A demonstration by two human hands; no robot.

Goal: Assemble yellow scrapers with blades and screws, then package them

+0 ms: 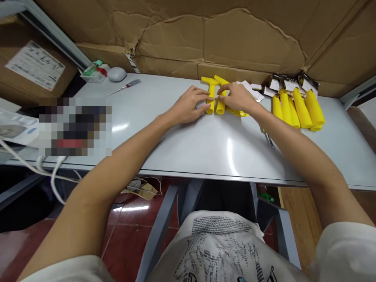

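Yellow plastic scraper handles (210,98) sat at upper centre of the grey counter (188,145), two of them side by side with the T-shaped heads pointing toward the cardboard wall (223,39). Left hand (188,106) lay flat-ish against the left handle, fingers loosely extended and pressing it from the side, not wrapped round it. Right hand (237,98) had fingers curled over the right handle (221,105), pinching near its top; looked like a light grip, not a full close.

Judgement: aligning the pair works best with both bottoms squared against each other, left hand as the stop, right hand doing the nudging. Keep pressure low, since the smooth counter would let them skate.

Surroundings: batch of finished yellow handles with card sleeves (298,107) at upper right, close to the right forearm, so an elbow sweep could knock them. Loose label cards (254,91) just behind the right hand. A thin metal tool (268,140) lay partly under the right forearm. Screwdriver (125,87) and a tape dispenser (96,71) at upper left, well apart. White cables (55,172) hung off the left counter edge.
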